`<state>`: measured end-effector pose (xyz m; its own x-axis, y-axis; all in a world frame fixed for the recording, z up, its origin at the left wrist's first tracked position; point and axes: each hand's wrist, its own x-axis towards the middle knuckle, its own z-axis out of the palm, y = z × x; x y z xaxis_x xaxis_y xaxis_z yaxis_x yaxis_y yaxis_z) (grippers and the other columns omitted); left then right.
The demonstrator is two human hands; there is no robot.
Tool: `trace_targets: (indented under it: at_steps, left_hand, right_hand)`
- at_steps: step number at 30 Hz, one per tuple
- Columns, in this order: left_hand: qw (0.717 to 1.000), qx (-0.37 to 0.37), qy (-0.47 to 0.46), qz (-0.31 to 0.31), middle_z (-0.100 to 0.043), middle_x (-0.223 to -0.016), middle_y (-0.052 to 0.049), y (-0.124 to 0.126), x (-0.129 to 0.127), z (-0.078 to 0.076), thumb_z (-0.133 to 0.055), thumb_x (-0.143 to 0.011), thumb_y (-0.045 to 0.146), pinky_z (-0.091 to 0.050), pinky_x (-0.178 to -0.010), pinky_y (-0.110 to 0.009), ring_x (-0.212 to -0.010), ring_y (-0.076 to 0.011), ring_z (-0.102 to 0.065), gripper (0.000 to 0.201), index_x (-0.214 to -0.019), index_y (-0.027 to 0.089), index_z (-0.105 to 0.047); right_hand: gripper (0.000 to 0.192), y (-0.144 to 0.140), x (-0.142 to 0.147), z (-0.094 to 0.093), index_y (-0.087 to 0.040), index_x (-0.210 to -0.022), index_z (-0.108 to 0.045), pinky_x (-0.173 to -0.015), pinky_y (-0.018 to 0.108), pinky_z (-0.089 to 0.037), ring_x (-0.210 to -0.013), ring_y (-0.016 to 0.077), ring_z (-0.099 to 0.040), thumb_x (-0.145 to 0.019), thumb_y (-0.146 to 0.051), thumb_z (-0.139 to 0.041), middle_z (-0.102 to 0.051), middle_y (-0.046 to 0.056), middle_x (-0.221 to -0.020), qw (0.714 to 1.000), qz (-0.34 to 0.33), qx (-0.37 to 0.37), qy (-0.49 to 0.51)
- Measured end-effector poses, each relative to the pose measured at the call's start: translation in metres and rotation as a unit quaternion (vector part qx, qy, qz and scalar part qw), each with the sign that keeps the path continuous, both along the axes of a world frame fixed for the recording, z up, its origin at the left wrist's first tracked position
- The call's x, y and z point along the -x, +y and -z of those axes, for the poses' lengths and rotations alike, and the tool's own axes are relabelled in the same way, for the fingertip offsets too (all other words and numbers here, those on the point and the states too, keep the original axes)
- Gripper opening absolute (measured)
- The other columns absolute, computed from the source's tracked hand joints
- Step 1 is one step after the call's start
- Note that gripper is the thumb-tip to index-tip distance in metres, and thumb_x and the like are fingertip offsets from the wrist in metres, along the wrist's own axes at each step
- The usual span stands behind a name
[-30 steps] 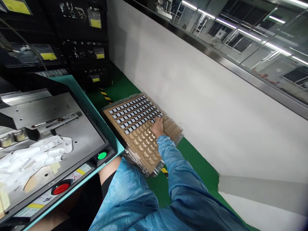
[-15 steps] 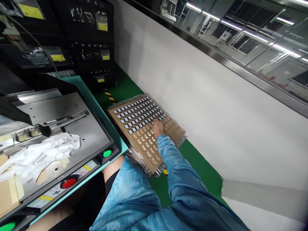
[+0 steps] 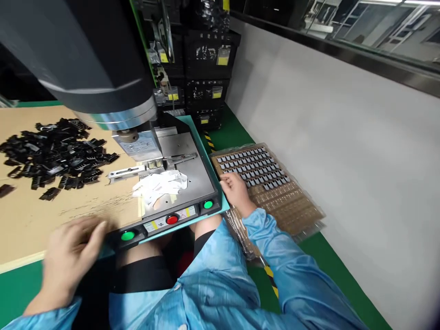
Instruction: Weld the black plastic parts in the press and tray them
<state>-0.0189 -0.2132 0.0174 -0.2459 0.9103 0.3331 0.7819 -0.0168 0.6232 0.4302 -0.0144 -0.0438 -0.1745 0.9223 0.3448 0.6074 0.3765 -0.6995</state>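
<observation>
My right hand point(image 3: 235, 192) is over the left edge of a clear plastic tray point(image 3: 295, 211), near the corner of the machine. Its fingers are curled together; what they hold, if anything, is hidden. Rows of small grey-white pieces point(image 3: 271, 166) fill the far part of the tray, while the pockets nearer me are bare. Smeared by motion, my left hand point(image 3: 74, 252) hovers at the front edge of the table, left of a green button point(image 3: 128, 235). Its thumb shows, but the other fingers are blurred.
A machine head point(image 3: 113, 101) overhangs a metal plate point(image 3: 202, 183) bearing a pile of white pieces point(image 3: 160, 185). A red button point(image 3: 172, 219) and another green button point(image 3: 208, 204) sit along its front. Black clips point(image 3: 62, 151) lie heaped on the tabletop. Black crates point(image 3: 209, 59) stand behind.
My right hand has left the tray's rows of pieces and come back toward the machine. My left hand has come into view. The camera has turned left.
</observation>
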Motion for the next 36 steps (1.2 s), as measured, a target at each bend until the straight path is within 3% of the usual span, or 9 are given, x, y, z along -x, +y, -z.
trace_targets:
  at_steps: [2,4,7,11,16,21,28,32,36]
  left_hand:
    - [0.994,-0.063,0.070,0.061,-0.076,-0.114,-0.005,0.019,-0.018,0.013,-0.074,-0.094,0.055,-0.051,-0.103,-0.053,-0.108,-0.0327,-0.068,0.028,-0.105,0.030,-0.077]
    - [0.983,-0.077,0.115,0.123,-0.076,-0.124,-0.007,0.043,-0.045,0.020,-0.073,-0.098,0.047,-0.048,-0.100,-0.049,-0.113,-0.0333,-0.068,0.025,-0.116,0.030,-0.077]
    - [0.967,-0.059,0.163,0.185,-0.074,-0.128,-0.009,0.079,-0.082,0.019,-0.065,-0.104,0.040,-0.044,-0.098,-0.049,-0.118,-0.0343,-0.064,0.027,-0.127,0.030,-0.074]
    - [0.955,-0.042,0.208,0.208,-0.071,-0.132,-0.014,0.113,-0.115,0.013,-0.059,-0.106,0.042,-0.042,-0.095,-0.050,-0.121,-0.0369,-0.059,0.035,-0.134,0.025,-0.071]
    - [0.930,-0.019,0.281,0.236,-0.068,-0.134,-0.019,0.134,-0.143,0.011,-0.053,-0.108,0.041,-0.040,-0.096,-0.055,-0.127,-0.0407,-0.054,0.037,-0.128,0.018,-0.074]
    - [0.920,-0.014,0.286,0.267,-0.070,-0.133,-0.020,0.129,-0.161,0.014,-0.051,-0.110,0.038,-0.039,-0.100,-0.057,-0.130,-0.0405,-0.054,0.038,-0.133,0.015,-0.071]
    - [0.919,-0.011,0.265,0.292,-0.072,-0.124,-0.017,0.111,-0.164,0.019,-0.054,-0.110,0.032,-0.041,-0.098,-0.053,-0.119,-0.0354,-0.061,0.026,-0.122,0.017,-0.071]
    - [0.919,-0.007,0.262,0.294,-0.071,-0.111,-0.013,0.110,-0.165,0.023,-0.054,-0.109,0.028,-0.044,-0.093,-0.050,-0.108,-0.0321,-0.063,0.019,-0.114,0.019,-0.070]
    - [0.921,-0.007,0.258,0.291,-0.069,-0.106,-0.010,0.113,-0.163,0.026,-0.057,-0.108,0.026,-0.046,-0.090,-0.047,-0.104,-0.0306,-0.062,0.012,-0.110,0.021,-0.068]
  right_hand:
    - [0.025,-0.009,0.044,-0.015,-0.025,-0.124,-0.075,-0.104,0.044,-0.054,-0.114,0.0278,-0.064,-0.100,-0.024,-0.066,-0.070,0.010,-0.122,0.995,-0.098,-0.018,-0.027]
    - [0.033,-0.012,0.078,-0.023,-0.027,-0.129,-0.074,-0.110,0.047,-0.051,-0.122,0.0288,-0.060,-0.098,-0.019,-0.068,-0.068,0.010,-0.126,0.986,-0.153,-0.030,-0.061]
    - [0.050,-0.006,0.106,-0.024,-0.026,-0.139,-0.070,-0.115,0.047,-0.048,-0.127,0.0288,-0.055,-0.092,-0.009,-0.066,-0.063,0.010,-0.134,0.981,-0.162,-0.036,-0.105]
    - [0.063,0.006,0.119,-0.017,-0.026,-0.146,-0.067,-0.119,0.048,-0.046,-0.131,0.0291,-0.051,-0.087,-0.004,-0.062,-0.059,0.009,-0.145,0.976,-0.149,-0.041,-0.151]
    - [0.058,0.010,0.116,-0.016,-0.026,-0.142,-0.070,-0.115,0.048,-0.047,-0.132,0.0294,-0.050,-0.088,-0.005,-0.061,-0.058,0.009,-0.150,0.970,-0.141,-0.042,-0.191]
    - [0.049,0.003,0.093,-0.024,-0.022,-0.132,-0.073,-0.113,0.052,-0.046,-0.130,0.0309,-0.052,-0.088,-0.004,-0.059,-0.062,0.008,-0.151,0.971,-0.128,-0.046,-0.196]
    - [0.037,-0.027,0.054,-0.030,-0.022,-0.132,-0.070,-0.111,0.053,-0.044,-0.128,0.0325,-0.055,-0.096,-0.014,-0.064,-0.070,0.010,-0.144,0.961,-0.156,-0.071,-0.217]
    - [0.030,-0.036,0.047,-0.026,-0.023,-0.128,-0.069,-0.105,0.049,-0.046,-0.123,0.0307,-0.057,-0.099,-0.020,-0.070,-0.072,0.009,-0.137,0.954,-0.175,-0.106,-0.218]
    - [0.016,-0.037,0.047,-0.018,-0.023,-0.119,-0.071,-0.099,0.045,-0.045,-0.115,0.0283,-0.060,-0.105,-0.021,-0.063,-0.075,0.009,-0.124,0.951,-0.173,-0.136,-0.217]
